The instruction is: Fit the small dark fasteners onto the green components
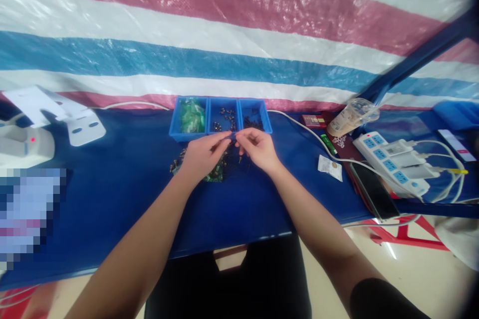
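Observation:
My left hand (205, 153) and my right hand (258, 148) meet over the blue table (123, 179), fingertips pinched together around something very small that I cannot make out. Under the hands lie a pile of small dark metal parts (177, 162) and a green piece (215, 175). Just beyond stand three blue bins side by side: the left bin (189, 118) holds green bagged items, the middle bin (223, 118) a few small metal parts, the right bin (254, 118) dark small parts.
A white power strip (392, 162) with plugged cables, a dark phone (374, 190), a plastic cup with a drink (350, 118), a green lighter (328, 144) and a small white packet (330, 167) lie at the right. White devices (48, 119) stand at the left. A striped tarp hangs behind.

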Demonstrator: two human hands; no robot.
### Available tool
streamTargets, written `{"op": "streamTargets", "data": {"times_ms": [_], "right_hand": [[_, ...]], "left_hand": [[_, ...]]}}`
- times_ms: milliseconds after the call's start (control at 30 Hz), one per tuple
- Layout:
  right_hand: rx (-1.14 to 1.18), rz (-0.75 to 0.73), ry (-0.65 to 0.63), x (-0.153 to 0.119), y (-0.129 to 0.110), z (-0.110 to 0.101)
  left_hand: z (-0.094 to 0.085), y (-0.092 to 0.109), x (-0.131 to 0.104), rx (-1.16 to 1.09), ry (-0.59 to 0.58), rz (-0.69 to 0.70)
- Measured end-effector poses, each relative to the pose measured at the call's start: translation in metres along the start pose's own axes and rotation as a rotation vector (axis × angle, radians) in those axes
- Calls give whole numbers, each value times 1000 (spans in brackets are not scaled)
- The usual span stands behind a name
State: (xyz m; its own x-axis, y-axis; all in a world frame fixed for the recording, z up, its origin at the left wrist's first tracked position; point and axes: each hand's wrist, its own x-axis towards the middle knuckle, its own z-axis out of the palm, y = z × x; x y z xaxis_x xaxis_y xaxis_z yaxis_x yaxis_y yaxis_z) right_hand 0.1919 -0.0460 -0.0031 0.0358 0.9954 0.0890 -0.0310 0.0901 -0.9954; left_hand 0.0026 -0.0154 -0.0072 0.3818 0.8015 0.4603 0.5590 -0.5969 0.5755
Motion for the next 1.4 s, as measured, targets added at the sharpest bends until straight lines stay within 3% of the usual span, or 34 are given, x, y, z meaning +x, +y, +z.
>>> {"op": "streamTargets", "data": {"times_ms": [133,400,700,800,967,1033,1200,1400], "right_hand": [[10,1,43,2,0,-1],[9,33,445,13,4,-24],[-57,106,472,12,4,-26],[-159,15,380,9,1,-25],[-528,-101,-195,0,-3,-28],[-619,-60,-327,-2,-4,-32],[-667,33,-518,-1,-10,-44],[-718,40,-538,0,-11,-44]], "left_hand": [[-1,1,0,-2,-5,-23],[0,3,0,-4,10,-22],[1,3,0,-8,18,-15],[2,2,-1,-11,19,-18],[1,2,-1,-6,21,-16],[1,2,-1,-4,24,-14],[0,3,0,-16,33,-8],[0,2,0,-23,42,8]]}}
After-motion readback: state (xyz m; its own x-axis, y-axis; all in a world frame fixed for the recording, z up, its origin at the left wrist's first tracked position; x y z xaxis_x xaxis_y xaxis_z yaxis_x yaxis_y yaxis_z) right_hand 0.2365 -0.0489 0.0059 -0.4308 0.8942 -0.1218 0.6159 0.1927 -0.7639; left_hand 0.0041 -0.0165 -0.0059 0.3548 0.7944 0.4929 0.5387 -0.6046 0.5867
